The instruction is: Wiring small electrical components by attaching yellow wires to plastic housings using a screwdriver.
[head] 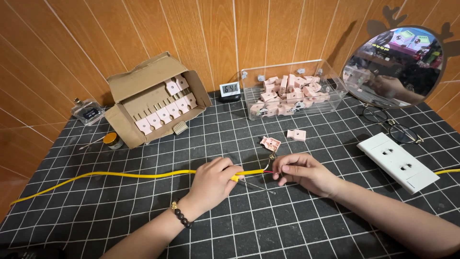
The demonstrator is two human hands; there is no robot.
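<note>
Step in hand, centre frame: wire-end preparation. Left hand closed around yellow cable; right hand fingertips pinched on bared conductors. Next move: steady, fine twisting, probably.

One yellow cable; two loose pink parts; one cardboard box; one white socket strip.

So the yellow cable runs in from the left edge across the black grid mat, pretty flat with a slight wave, and ends near the mat's middle. Its sheath is stripped back there, with thin red and pale wires poking out to the right. One pale wire curls upward to a small metal bit, hard to make out.
</note>
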